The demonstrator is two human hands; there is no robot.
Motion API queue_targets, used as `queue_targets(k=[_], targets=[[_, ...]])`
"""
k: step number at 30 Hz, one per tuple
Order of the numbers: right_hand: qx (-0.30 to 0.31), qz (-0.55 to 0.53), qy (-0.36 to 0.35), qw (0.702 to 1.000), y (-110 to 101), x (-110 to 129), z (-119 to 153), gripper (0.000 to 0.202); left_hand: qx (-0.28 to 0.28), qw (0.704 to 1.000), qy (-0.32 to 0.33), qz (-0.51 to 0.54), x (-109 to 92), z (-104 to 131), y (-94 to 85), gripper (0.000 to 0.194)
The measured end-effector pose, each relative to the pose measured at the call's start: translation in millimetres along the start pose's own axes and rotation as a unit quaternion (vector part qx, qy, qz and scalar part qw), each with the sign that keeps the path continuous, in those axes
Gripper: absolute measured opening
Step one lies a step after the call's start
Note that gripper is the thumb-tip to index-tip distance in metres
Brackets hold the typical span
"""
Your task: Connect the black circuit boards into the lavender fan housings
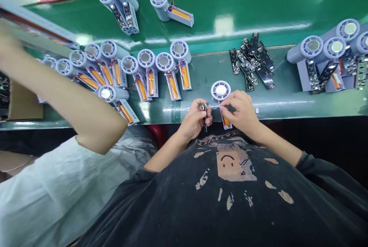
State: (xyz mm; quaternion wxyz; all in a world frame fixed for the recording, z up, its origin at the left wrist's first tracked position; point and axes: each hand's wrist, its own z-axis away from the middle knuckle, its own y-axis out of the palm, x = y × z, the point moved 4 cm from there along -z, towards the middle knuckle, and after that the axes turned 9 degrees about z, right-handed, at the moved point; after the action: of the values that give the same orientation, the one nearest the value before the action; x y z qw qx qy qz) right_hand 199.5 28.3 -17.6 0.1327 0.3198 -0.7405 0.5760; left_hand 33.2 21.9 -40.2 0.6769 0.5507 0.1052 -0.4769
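- The left hand [196,117] is just left of the fan [221,91]. It pinches a thin black board [204,118] between thumb and fingers. The fingers hide part of the board.
- The right hand [239,108] is on the right side of the fan, with its fingers over the handle. Thumb and fingertip are close together, but I cannot tell if they pinch a wire.
- The fan stands at the near edge of the worktop [204,71]. The right hand covers much of its handle, but some orange cell [227,123] shows low down.
- A pile of boards [260,61] lies to the right of the fan and farther back. Boards on top hide parts of those below.
- More fans [164,62] stand to the left of the fan. A co-worker's arm [66,86] blocks some of them. Its hand is a blur, so I cannot tell what it does.
- Far left of the fan, a box [25,105] is cut off by the picture's edge.
- Far right of the fan, a fan group [312,45] is cut off too.
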Motion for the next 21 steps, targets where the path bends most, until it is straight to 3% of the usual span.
queue_targets(k=[4,10,21], targets=[[-0.015,0.034,-0.021,0.999,0.0,4.9,0.1,0.014,-0.001,0.999,-0.045,0.011,6.2,-2.2,1.3,0.039],[-0.017,0.082,-0.033,0.996,-1.7,10.1,0.2,0.016,-0.021,0.992,-0.001,-0.123,9.5,-2.8,-4.6,0.040],[-0.049,0.157,-0.077,0.983,-1.9,16.4,1.5,0.026,-0.015,0.909,0.117,-0.400,-0.7,0.3,0.6,0.030]])
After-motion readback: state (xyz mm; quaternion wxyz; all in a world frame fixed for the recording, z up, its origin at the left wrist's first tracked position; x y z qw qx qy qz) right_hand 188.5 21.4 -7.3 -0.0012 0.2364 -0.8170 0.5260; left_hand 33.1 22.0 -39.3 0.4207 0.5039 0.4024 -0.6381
